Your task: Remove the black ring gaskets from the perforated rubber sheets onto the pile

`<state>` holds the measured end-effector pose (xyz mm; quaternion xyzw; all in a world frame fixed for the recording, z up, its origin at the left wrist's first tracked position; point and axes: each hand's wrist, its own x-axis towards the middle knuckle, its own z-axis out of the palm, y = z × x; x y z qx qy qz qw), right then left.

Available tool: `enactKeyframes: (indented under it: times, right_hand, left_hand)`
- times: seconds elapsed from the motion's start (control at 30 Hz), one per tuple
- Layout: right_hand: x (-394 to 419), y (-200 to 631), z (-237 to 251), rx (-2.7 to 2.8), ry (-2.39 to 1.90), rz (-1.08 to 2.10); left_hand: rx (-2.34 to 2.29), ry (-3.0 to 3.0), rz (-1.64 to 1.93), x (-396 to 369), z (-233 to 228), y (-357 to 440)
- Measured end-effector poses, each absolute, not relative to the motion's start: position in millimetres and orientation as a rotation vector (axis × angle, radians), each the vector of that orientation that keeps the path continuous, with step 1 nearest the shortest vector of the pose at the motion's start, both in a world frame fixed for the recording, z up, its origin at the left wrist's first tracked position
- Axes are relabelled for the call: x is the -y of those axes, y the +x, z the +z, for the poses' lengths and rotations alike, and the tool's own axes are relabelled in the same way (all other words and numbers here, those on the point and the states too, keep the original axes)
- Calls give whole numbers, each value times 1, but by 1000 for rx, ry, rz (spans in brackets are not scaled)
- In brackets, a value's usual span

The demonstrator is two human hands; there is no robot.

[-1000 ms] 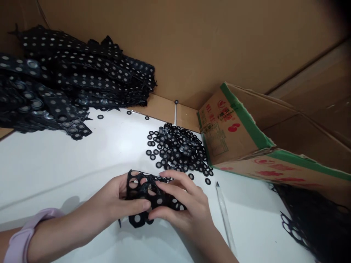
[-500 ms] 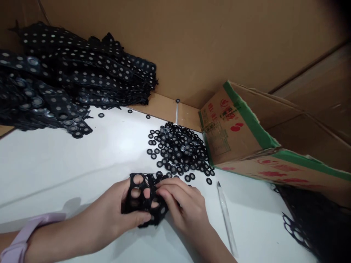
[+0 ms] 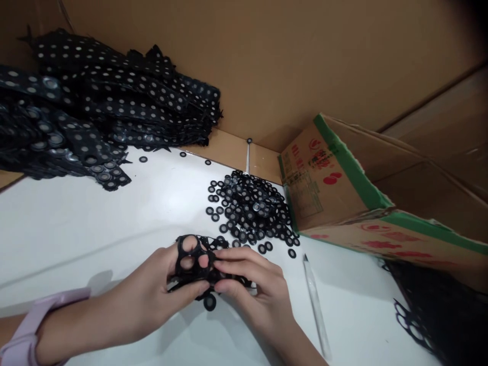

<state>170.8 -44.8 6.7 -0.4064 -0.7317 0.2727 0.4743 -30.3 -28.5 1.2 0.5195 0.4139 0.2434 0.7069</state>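
My left hand (image 3: 163, 290) grips a black perforated sheet (image 3: 186, 256), its large round holes showing fingertips behind it. From the other side, my right hand (image 3: 255, 277) pinches the same sheet, thumb and fingers closed at its right part. Below the sheet, between my thumbs, a black ring with a grey centre (image 3: 209, 302) shows; whether it rests on the table or hangs from the sheet I cannot tell. Just beyond my hands lies a heap of small black rings (image 3: 255, 208) with grey centres, several scattered around it.
Black dotted sheets (image 3: 125, 96) are stacked at the back left. An open cardboard box (image 3: 316, 178) with green tape stands on the right. A white pen-like tool (image 3: 316, 310) lies right of my hands, and black holed scrap (image 3: 438, 315) is piled at the far right.
The sheet has been folded or turned between my hands, and my right fingers have shifted along it. A single ring now shows below the sheet.
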Motion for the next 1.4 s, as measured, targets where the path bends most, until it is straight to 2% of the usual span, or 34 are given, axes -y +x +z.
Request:
enactKeyframes:
  times: [0.1,0.3,0.47,0.63,0.93,1.13,1.4]
  right_hand:
    - [46,170,6,1692,-982,818]
    - [52,166,1,1650,-968,821]
    - [53,163,-1,1582,-1079,877]
    - [52,160,-2,1543,-1129,787]
    - [58,154,-8,1422,-1257,758]
    - [50,166,5,1017,-1249,860]
    - [37,175,4,1271,-1424,899]
  left_hand:
    - [-930,1312,579,31,-2,-32]
    - [-941,1611,556,34,-6,-42]
    - [-683,1805,482,34,3,-43]
    - [-751,1452,539,31,9,-33]
    - [-750,1351,470,29,21,-29]
    - [-662,1167,407,34,16,-26]
    - [-585,892,357,22,9,-31]
